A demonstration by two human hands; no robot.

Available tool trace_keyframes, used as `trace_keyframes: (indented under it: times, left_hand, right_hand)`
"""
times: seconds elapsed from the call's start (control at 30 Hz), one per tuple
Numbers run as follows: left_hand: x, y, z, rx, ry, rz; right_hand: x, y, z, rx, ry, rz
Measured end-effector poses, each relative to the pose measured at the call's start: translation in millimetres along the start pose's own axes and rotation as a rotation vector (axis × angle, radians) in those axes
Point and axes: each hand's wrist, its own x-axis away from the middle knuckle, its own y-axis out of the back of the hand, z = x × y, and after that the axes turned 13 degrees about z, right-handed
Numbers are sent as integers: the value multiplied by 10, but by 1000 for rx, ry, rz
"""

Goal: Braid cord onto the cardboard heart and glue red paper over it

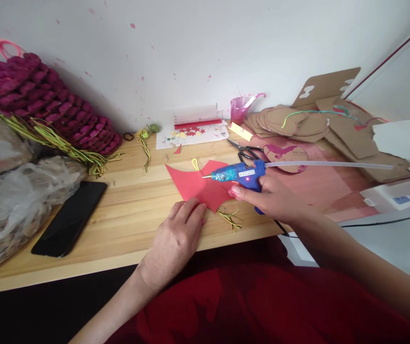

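Note:
A red paper cutout [190, 182] with pointed corners lies flat on the wooden table. A yellow cord loop [195, 164] shows at its upper edge, and green-yellow cord ends [230, 219] stick out below it. My left hand [176, 236] has its fingers closed together at the paper's lower edge; the thumb is mostly hidden. Held in my right hand [274, 197] is a blue hot glue gun [249, 176], its metal nozzle pointing left over the paper. A long translucent glue stick [326, 164] extends from its back. I cannot tell whether the nozzle touches the paper.
Black-handled scissors [249, 154] and cardboard rounds [279, 122] lie behind the gun. A black phone [70, 217], a plastic bag [18, 210] and a purple-red textured bundle [54, 105] occupy the left. A pink-stained cup [238, 110] stands near the wall, and a power strip [401, 196] sits at right.

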Motion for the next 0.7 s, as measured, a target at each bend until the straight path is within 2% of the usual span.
trace_keyframes:
  times: [0.13, 0.3, 0.43, 0.57, 0.7]
  left_hand:
    - [2, 0, 2, 2, -17, -13]
    - [11, 28, -5, 49, -57, 20]
    - [-130, 65, -84, 95, -138, 57]
    - [-314, 54, -160, 26, -177, 110]
    - [-384, 19, -168, 3, -188, 132]
  right_hand:
    - [36, 18, -22, -75, -36, -58]
    - [27, -11, -167, -379, 23, -133]
    - [-21, -78, -243, -558, 35, -211]
    - [-67, -131, -263, -618, 14, -223]
    - [-90, -150, -300, -623, 7, -196]
